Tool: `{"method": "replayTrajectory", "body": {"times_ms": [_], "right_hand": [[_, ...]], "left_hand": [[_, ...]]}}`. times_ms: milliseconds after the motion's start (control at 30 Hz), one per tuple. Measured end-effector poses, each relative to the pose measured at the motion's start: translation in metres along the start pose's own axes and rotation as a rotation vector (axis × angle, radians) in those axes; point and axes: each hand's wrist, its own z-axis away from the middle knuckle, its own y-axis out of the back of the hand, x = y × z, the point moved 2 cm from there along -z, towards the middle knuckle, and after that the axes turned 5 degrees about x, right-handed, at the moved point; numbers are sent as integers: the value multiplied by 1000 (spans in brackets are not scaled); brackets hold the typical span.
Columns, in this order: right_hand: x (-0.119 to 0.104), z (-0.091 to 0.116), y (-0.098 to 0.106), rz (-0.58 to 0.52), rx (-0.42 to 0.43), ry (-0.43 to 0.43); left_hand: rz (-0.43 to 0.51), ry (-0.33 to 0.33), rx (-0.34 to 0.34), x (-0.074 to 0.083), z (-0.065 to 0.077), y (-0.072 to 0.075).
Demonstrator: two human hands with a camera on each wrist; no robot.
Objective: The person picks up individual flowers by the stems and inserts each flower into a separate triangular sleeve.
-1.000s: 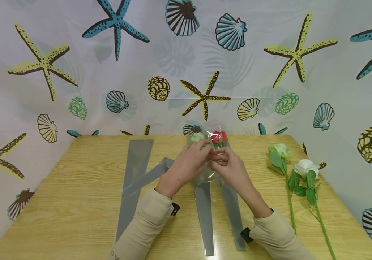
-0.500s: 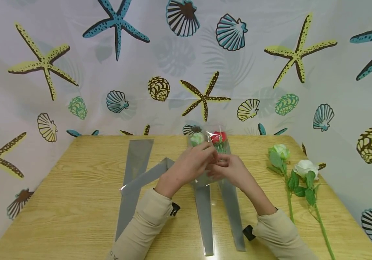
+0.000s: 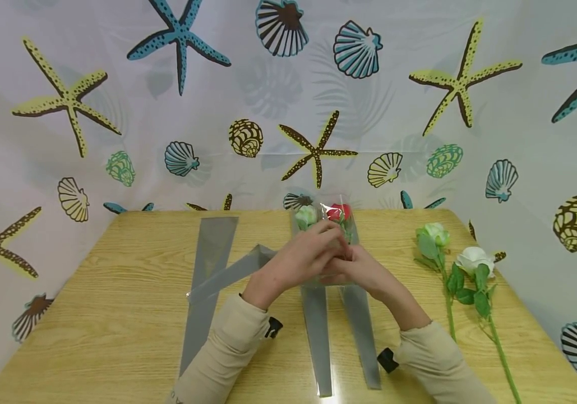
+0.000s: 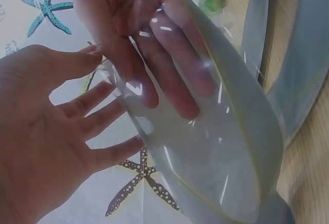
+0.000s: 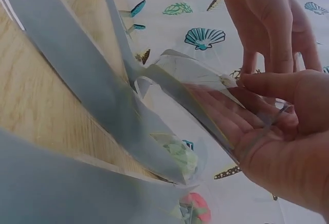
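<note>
Both hands work at the mouth of a clear flower sleeve (image 4: 185,152) with a grey back; its narrow grey tail (image 3: 232,275) trails left in the head view. My left hand (image 4: 56,116) pinches the sleeve's edge between thumb and fingertips. My right hand (image 5: 303,136) has its fingers reaching inside the sleeve, seen straight and spread through the film in the left wrist view. Behind the hands lie a pale green rose (image 3: 305,216) and a red rose (image 3: 338,212), each in its own sleeve. The hands partly cover these sleeves in the head view.
Another flat grey sleeve (image 3: 217,241) lies on the wooden table (image 3: 106,314) to the left. Loose on the right are a greenish-white rose (image 3: 435,234) and a white rose (image 3: 475,262), stems toward me. A curtain (image 3: 207,112) printed with starfish and shells hangs behind the table.
The right hand has moved slightly down and in against the left, its fingers now inside the sleeve. The left hand has shifted a little right. The wrapped roses look unmoved.
</note>
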Motion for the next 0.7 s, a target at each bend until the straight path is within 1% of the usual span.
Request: {"method": "replayTrajectory", "body": {"times_ms": [100, 200, 267, 333, 400, 467, 500, 600, 700], "right_hand": [[0, 0, 5, -36, -17, -4], [-2, 1, 12, -108, -19, -16], [-4, 2, 16, -166, -17, -24], [-6, 3, 19, -225, -32, -15], [-8, 3, 21, -280, -51, -7], [-9, 4, 23, -329, -81, 7], [-9, 4, 25, -352, -96, 11], [-10, 5, 28, -424, -131, 11], [-10, 6, 32, -470, -169, 0]], "left_hand": [[-9, 59, -3, -3, -1, 3], [-54, 140, -25, -9, 0, 5], [-87, 199, -61, -14, 2, 6], [-121, 258, -120, -18, 4, 5], [-137, 300, -173, -22, 6, 3], [-158, 318, -212, -25, 8, 2], [-172, 316, -224, -25, 8, 1], [-212, 293, -234, -26, 9, -2], [-227, 276, -232, -25, 8, -5]]}}
